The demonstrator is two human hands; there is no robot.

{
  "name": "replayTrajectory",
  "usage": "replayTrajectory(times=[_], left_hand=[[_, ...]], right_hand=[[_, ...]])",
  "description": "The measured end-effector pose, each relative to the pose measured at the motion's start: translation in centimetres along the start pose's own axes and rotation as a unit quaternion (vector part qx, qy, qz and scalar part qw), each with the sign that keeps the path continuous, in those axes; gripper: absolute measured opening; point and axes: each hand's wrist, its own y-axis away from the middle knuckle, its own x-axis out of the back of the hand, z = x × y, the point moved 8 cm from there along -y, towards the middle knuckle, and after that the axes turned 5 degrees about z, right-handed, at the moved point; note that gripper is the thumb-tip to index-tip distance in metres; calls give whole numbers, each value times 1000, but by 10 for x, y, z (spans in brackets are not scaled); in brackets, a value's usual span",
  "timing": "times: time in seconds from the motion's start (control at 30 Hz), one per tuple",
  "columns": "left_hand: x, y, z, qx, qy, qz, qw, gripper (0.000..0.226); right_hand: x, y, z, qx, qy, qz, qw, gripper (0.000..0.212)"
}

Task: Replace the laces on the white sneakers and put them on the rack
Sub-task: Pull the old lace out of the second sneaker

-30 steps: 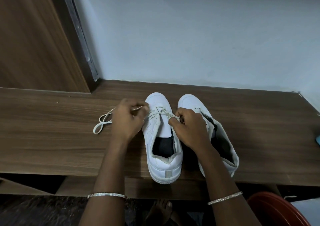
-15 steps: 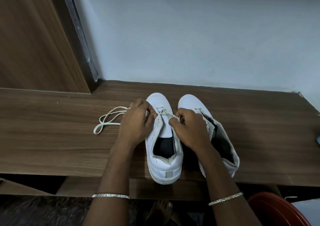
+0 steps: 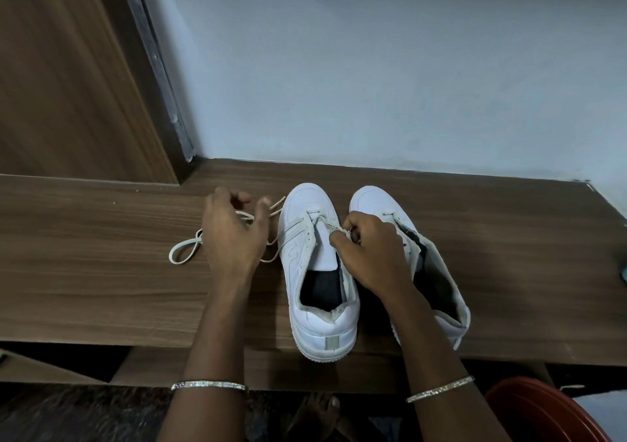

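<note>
Two white sneakers stand side by side, toes to the wall, on the wooden rack top (image 3: 101,272). The left sneaker (image 3: 319,319) has a white lace (image 3: 185,251) through its front eyelets, and the slack loops out on the wood to its left. My left hand (image 3: 234,238) hovers left of this shoe, its curled fingers and thumb around the lace, whose tips stick out by the thumb. My right hand (image 3: 369,255) pinches the lace's other part over the tongue. Behind that hand, the right sneaker (image 3: 448,306) has only a short bit of lace showing near its toe.
A pale wall runs right behind the shoes, and a wooden door panel (image 3: 68,85) stands at the left. A red tub (image 3: 543,411) sits on the floor at lower right. A small blue object (image 3: 623,272) shows at the right edge. A bare foot (image 3: 315,414) is below the rack's front edge.
My left hand has gone from the shoe's left eyelets out to the left, drawing the lace with it. My right hand has kept its pinch at the tongue.
</note>
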Motion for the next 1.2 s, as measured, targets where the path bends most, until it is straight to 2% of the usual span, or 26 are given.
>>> replayTrajectory(times=[0.1,0.13,0.2,0.33,0.53,0.67,0.8,0.93,1.1,1.2], left_hand=[[-25,15,24,4,124,-189,974,40],[-33,23,31,-12,122,-245,962,42],[-42,32,36,-46,93,-297,949,43],[-43,28,28,-43,113,-312,943,34],[-37,24,14,16,135,-330,934,18],[-37,22,7,38,130,-318,938,9],[-37,21,4,46,134,-317,938,11],[-38,23,7,41,132,-314,939,11],[-45,27,4,53,109,-312,942,14],[-48,28,2,55,104,-322,939,18]], right_hand=[[-2,0,-6,11,-15,16,1000,9],[-3,0,-8,24,-20,24,999,12],[-6,0,-14,54,-28,30,998,23],[-12,-1,-22,106,-33,36,993,37],[-15,-2,-34,111,-53,42,992,25],[-27,-1,-39,125,59,19,990,33],[-32,1,-43,147,150,39,977,23],[-29,0,-40,140,117,62,981,8],[-30,2,-38,136,95,60,984,7],[-27,0,-32,113,45,73,990,8]])
